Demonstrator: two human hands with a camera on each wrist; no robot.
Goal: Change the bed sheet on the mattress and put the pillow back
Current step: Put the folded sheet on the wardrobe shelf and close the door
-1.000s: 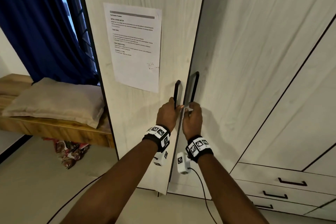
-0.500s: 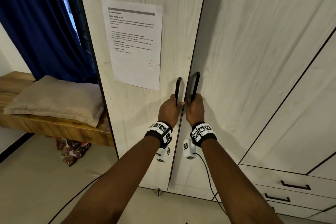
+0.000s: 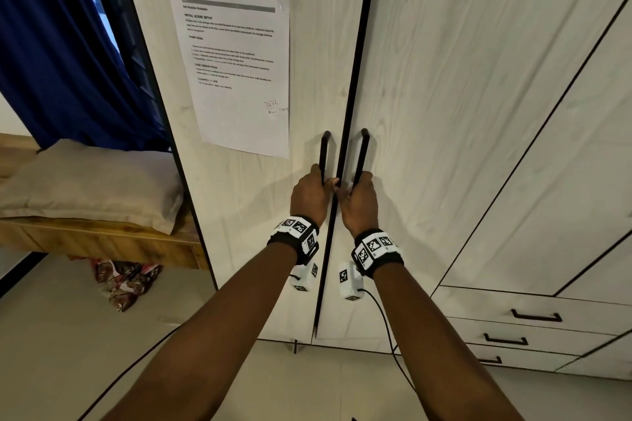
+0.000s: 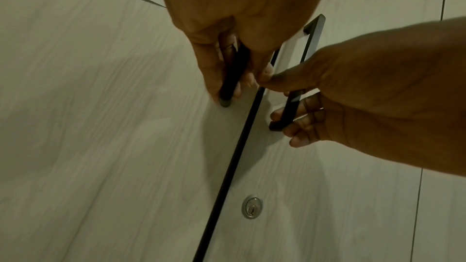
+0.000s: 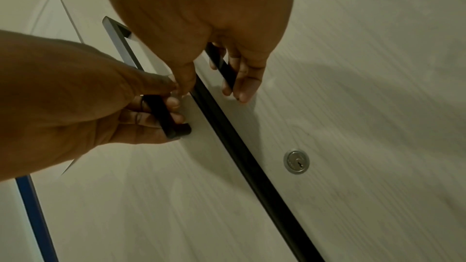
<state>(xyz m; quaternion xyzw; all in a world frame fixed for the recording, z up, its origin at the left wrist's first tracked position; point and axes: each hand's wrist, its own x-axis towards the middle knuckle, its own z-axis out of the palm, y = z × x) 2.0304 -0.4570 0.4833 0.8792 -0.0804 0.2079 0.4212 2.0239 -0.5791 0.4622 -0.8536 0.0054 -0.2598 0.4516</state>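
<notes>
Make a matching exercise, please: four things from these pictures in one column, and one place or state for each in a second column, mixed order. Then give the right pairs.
Things:
1. left hand
2. sheet of paper
3. pillow
4. lock

Places or states:
A. lies on the wooden ledge beside the wardrobe
B. sits in the right door, below the handles
C. grips the left door handle
D. is stuck flat on the left door

Pairs: 1-C, 2-D, 3-A, 4-B
</notes>
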